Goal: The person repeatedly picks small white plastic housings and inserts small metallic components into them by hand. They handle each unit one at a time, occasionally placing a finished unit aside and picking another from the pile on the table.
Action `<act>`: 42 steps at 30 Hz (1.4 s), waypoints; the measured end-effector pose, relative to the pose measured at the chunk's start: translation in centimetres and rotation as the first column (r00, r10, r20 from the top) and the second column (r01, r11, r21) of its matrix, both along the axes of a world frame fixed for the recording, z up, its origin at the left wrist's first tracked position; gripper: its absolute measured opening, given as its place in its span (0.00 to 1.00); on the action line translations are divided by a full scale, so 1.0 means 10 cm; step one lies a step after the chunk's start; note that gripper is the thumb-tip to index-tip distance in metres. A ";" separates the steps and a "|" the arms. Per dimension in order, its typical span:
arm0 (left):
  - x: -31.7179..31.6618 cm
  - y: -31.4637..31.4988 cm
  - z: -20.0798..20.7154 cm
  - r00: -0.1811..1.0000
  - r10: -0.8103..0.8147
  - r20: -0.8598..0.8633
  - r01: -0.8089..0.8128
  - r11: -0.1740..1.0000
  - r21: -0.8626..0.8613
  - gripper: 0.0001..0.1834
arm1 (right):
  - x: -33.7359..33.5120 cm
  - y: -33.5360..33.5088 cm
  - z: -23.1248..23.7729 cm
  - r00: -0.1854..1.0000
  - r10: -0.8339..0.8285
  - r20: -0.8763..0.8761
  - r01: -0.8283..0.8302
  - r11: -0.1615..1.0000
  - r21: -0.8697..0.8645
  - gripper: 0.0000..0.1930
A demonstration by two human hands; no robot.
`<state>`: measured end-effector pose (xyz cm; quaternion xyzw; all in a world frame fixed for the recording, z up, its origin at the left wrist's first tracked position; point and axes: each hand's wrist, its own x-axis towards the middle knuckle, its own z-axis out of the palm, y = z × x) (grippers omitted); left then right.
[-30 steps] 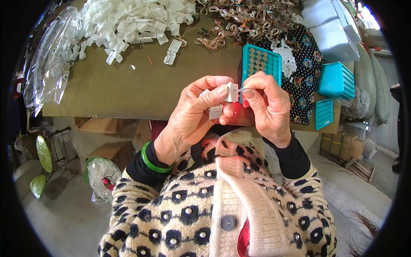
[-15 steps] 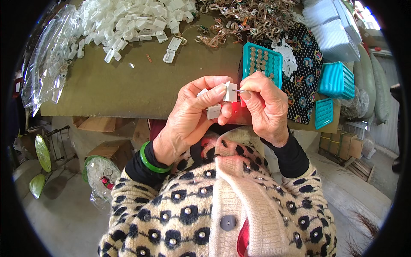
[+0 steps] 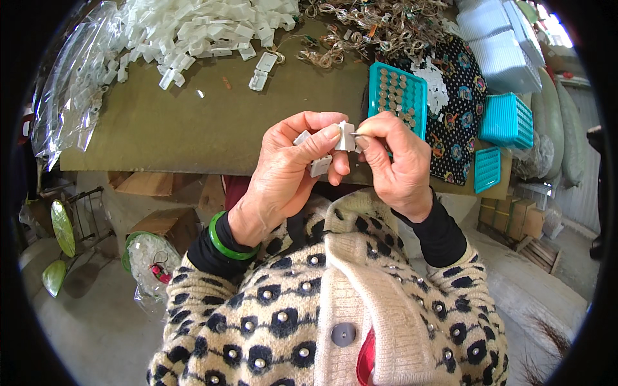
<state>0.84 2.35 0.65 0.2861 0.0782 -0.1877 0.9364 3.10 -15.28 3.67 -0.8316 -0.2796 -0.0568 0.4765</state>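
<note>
A: Where is the small white plastic case?

B: At the fingertips of the left hand. The thumb lies across its left side, and the bent index finger comes over behind its upper end. Those two pinch it roughly upright, with its right-hand face turned to the other hand.

A: What are the other left fingers doing?

B: They curl underneath. A second piece, a squarish white plastic one, sits tilted against them, below the thumb and apart from the first case's lower edge. How firmly they grip it, I cannot tell.

A: And the right hand?

B: Its thumb and index finger are pressed together on a thin grey metal-looking tool. Only a short tip shows, pointing left at the case's right face. Whether it touches, I cannot tell. The remaining fingers fold behind, mostly hidden.

A: What lies around them?

B: Just beyond the right hand, a rectangular teal plastic tray holds round, dull metallic discs, partly on a black patterned cloth. Farther off, on the olive-brown tabletop, an opened white plastic case lies near a heap of white plastic cases.
</note>
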 end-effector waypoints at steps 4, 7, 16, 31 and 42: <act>-0.01 0.01 0.00 0.999 -0.013 -0.031 0.013 1.000 -0.009 0.12 | -0.02 0.00 -0.01 0.999 -0.037 0.003 0.037 0.999 0.000 0.07; -0.02 0.01 -0.01 1.000 -0.018 -0.018 0.018 1.000 -0.009 0.12 | 0.00 -0.01 0.00 0.997 -0.004 0.076 0.006 1.000 -0.026 0.07; -0.07 -0.03 -0.03 0.998 -0.038 -0.040 0.036 0.999 -0.028 0.13 | 0.03 -0.02 0.01 0.981 0.063 0.186 -0.050 0.996 -0.074 0.07; -0.05 -0.01 -0.01 0.997 -0.046 -0.064 0.049 0.998 0.046 0.13 | 0.02 -0.04 0.02 0.994 0.061 0.092 -0.055 0.997 -0.060 0.08; -0.01 -0.01 -0.07 0.988 -0.056 -0.147 0.052 0.998 -0.030 0.13 | 0.00 -0.05 0.02 0.998 0.010 -0.068 -0.013 0.998 -0.055 0.05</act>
